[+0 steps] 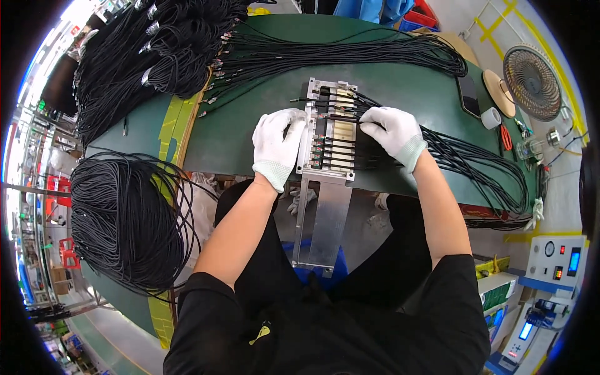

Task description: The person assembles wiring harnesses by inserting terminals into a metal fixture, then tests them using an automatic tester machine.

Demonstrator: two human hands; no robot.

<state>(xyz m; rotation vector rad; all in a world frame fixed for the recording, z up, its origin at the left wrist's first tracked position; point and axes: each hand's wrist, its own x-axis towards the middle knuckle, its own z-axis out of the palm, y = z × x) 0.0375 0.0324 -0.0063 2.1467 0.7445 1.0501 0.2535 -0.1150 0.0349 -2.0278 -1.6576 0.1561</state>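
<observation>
While a green table lies beneath both hands, grey floor shows below. Left of left hand: cable coil. Right of right hand: bundle, phone, tape, fan. Left hand: fingers bent against fixture. Right hand: fingertips at cables, partly hiding them; grip cannot be told. Fixture: between hands, cables in slots. Jar: farther right, contents unclear.

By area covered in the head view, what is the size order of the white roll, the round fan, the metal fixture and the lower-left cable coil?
1. Cable coil
2. Metal fixture
3. Round fan
4. White roll

No two look alike in size.
</observation>
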